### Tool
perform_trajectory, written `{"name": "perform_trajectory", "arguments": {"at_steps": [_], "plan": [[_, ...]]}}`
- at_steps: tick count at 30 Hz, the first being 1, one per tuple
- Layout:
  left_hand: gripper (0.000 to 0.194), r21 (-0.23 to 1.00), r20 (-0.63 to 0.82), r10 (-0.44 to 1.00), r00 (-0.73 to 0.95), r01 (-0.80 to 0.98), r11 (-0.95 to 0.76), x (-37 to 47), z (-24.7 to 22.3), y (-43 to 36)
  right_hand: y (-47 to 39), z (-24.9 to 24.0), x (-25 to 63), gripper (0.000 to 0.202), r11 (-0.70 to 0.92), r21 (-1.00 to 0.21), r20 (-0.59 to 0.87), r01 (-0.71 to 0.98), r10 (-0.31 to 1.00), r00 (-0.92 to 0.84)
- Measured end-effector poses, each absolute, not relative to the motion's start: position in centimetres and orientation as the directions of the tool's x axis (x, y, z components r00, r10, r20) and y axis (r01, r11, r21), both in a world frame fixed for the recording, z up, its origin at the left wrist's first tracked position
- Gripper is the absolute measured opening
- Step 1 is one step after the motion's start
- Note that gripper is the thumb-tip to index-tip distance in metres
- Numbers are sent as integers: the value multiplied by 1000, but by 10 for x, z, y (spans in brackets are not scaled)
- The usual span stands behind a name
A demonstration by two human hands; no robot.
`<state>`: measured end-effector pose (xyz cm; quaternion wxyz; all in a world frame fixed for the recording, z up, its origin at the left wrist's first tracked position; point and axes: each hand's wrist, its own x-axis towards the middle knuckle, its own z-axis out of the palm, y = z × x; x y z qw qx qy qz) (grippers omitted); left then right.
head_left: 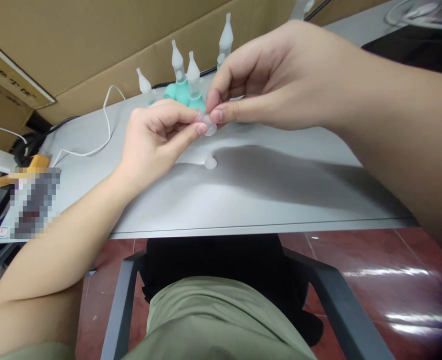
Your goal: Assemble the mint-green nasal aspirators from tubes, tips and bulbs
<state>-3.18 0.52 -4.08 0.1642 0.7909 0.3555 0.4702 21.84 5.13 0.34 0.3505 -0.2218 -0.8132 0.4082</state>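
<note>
Left hand (155,132) and right hand (271,85) pinch the clear part (210,127); light, even pressure seems best, above the white piece (209,162) at six o'clock.

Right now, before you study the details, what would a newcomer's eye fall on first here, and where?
Probably the person's bare left grip and right grip, meeting at upper centre on small, translucent whitish plastic. Next, perhaps, the rounded teal plastic bulbs with white pointed nozzles behind them, before brown cardboard. Below the fingertips, a small whitish rounded piece lies on the pale grey desk.
</note>
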Motion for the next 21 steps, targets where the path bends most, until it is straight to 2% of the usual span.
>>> {"name": "perform_trajectory", "arguments": {"at_steps": [5,12,17,21], "plan": [[6,557,668,668,329,376,-741,-31,-41,6,49,7,216,38,530,-842,347,98,671,-655],[10,548,689,654,314,365,-753,-32,-42,6,47,4,217,27,522,-847,341,98,675,-654],[12,604,671,696,257,354,-714,-29,-42,1,48,1,217,25,548,-833,382,82,676,-631],[24,716,586,792,174,346,-606,-25,-43,-3,46,0,213,28,557,-828,406,67,678,-613]]}}
